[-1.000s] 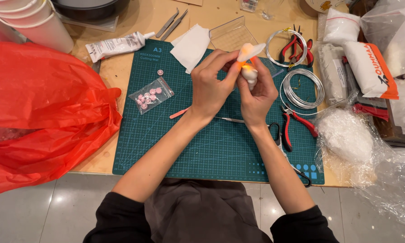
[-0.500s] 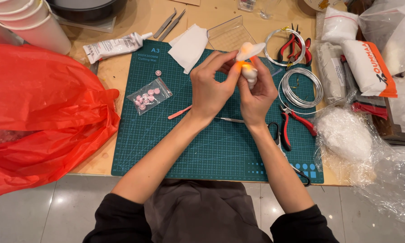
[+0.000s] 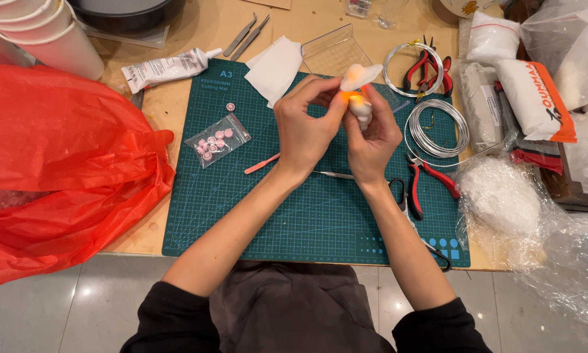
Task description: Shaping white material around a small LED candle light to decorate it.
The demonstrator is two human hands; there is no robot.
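Both my hands meet above the green cutting mat (image 3: 320,216). My right hand (image 3: 374,134) grips a small white figure (image 3: 361,110) with a glowing orange spot and a pale flat cap on top. My left hand (image 3: 305,128) pinches the same figure at the orange spot with its fingertips. A pink-handled tool (image 3: 261,164) and a thin metal tool (image 3: 336,175) lie on the mat under my wrists.
A small clear bag of pink beads (image 3: 216,140) lies on the mat at left. A big red plastic bag (image 3: 58,163) fills the left side. Wire coils (image 3: 436,128), red pliers (image 3: 428,178), a glue tube (image 3: 169,68), tweezers (image 3: 247,36) and white fluff in plastic (image 3: 503,196) surround the mat.
My hands have barely moved; the fingers have shifted slightly on the white figure.
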